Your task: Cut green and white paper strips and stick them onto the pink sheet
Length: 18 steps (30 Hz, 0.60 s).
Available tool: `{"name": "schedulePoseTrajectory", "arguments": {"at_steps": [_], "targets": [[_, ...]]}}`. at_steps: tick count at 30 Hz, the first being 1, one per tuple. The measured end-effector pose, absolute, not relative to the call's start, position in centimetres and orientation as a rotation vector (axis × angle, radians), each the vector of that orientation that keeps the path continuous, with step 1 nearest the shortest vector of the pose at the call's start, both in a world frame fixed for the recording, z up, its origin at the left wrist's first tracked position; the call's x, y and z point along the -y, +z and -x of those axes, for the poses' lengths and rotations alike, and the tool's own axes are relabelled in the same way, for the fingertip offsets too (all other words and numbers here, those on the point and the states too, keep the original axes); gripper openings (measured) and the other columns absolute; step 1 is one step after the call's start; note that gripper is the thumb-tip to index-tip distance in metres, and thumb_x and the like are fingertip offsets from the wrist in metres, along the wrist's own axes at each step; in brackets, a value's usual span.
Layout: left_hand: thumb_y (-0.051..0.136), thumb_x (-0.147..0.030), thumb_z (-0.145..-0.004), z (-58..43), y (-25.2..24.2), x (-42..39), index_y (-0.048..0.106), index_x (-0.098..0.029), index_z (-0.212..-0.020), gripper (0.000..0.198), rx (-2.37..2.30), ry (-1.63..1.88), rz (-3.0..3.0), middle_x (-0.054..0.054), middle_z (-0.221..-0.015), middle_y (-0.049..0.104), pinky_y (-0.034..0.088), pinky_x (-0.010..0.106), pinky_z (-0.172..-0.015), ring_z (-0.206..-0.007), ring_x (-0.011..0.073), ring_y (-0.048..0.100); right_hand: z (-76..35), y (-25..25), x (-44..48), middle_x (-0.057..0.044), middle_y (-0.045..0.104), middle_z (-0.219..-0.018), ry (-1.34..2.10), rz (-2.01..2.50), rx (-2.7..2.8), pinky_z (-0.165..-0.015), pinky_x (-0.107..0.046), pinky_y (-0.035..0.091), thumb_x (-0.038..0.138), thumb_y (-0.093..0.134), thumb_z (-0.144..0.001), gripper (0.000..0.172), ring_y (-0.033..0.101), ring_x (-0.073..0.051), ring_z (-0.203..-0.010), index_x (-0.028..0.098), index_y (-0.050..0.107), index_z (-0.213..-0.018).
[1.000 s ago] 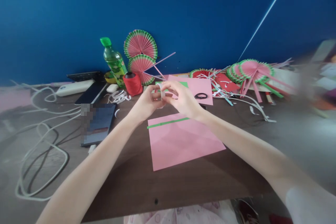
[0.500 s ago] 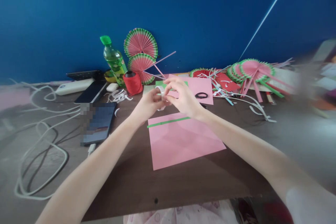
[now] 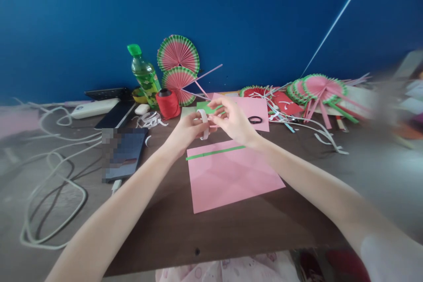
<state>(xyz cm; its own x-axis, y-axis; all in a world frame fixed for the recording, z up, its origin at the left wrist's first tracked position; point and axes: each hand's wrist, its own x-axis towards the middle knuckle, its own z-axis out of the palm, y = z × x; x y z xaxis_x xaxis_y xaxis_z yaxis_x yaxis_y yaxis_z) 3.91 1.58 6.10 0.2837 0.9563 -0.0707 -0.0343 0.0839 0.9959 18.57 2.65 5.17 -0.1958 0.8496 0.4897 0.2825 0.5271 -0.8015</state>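
My left hand [image 3: 189, 130] is closed around a narrow white roll of tape [image 3: 204, 125], which stands on edge above the desk. Beside its right face, the thumb and forefinger of my right hand [image 3: 229, 119] are pinched together; whatever they hold is too small to make out. Below both hands a pink sheet of paper [image 3: 228, 180] lies on the desk, a thin green strip [image 3: 211, 153] running across it near its far edge. Behind my hands are a green sheet [image 3: 206, 106] and another pink sheet [image 3: 259, 108], on which rests a black ring [image 3: 255, 120].
Pleated pink-and-green paper fans [image 3: 178, 55] lean on the blue wall, near a green bottle [image 3: 145, 75] and a red thread spool [image 3: 168, 103]. More fans [image 3: 324, 88] and white paper strips [image 3: 264, 99] lie right. A phone [image 3: 127, 154] and white cables [image 3: 49, 202] occupy the left.
The tape roll has turned so its white outer band shows more fully. My right fingertips have shifted slightly right, away from it. The sheets lie as before.
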Motion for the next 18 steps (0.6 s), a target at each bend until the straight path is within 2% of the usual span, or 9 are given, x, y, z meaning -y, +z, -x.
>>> {"name": "schedulePoseTrajectory", "arguments": {"at_steps": [4, 8, 12, 18], "targets": [[0.063, -0.014, -0.069, -4.1, 5.9, -1.5, 0.050, -0.014, -0.088, 0.023, -1.033, 0.995, -1.276, 0.003, -0.069, 0.067, 0.050, 0.034, -0.077, -0.074, 0.0168, 0.067, -18.3, 5.3, -2.5, -0.003, 0.057, -0.089, 0.704, 1.039, 1.744, -0.063, -0.027, 0.047, 0.019, 0.058, -0.073, 0.008, 0.053, -0.011, -0.070, 0.017, 0.054, -0.079], [0.060, -0.014, -0.070, -4.3, 5.9, -1.2, 0.049, -0.014, -0.087, 0.020, -1.009, 0.979, -1.324, -0.001, -0.059, 0.062, 0.049, 0.033, -0.078, -0.066, 0.0137, 0.065, -18.2, 5.3, -2.4, 0.000, 0.057, -0.075, 0.769, 1.057, 1.731, -0.059, -0.026, 0.045, 0.019, 0.058, -0.073, 0.006, 0.051, -0.010, -0.063, 0.017, 0.053, -0.072], [0.052, -0.024, -0.076, -4.3, 5.4, -1.4, 0.049, -0.016, -0.081, 0.010, -0.998, 1.015, -1.317, 0.000, -0.064, 0.063, 0.049, 0.033, -0.076, -0.069, 0.0151, 0.065, -18.3, 5.3, -2.3, 0.000, 0.059, -0.073, 0.769, 1.037, 1.737, -0.062, -0.027, 0.045, 0.020, 0.057, -0.074, 0.006, 0.053, -0.011, -0.064, 0.017, 0.054, -0.071], [0.050, -0.034, -0.080, -4.0, 4.0, -2.1, 0.047, -0.018, -0.078, 0.016, -1.104, 1.126, -1.508, 0.000, -0.066, 0.061, 0.049, 0.030, -0.069, -0.069, 0.0149, 0.063, -18.2, 5.4, -2.0, 0.000, 0.060, -0.071, 0.739, 1.033, 1.735, -0.059, -0.026, 0.045, 0.018, 0.056, -0.075, 0.006, 0.056, -0.011, -0.063, 0.016, 0.054, -0.070]]}}
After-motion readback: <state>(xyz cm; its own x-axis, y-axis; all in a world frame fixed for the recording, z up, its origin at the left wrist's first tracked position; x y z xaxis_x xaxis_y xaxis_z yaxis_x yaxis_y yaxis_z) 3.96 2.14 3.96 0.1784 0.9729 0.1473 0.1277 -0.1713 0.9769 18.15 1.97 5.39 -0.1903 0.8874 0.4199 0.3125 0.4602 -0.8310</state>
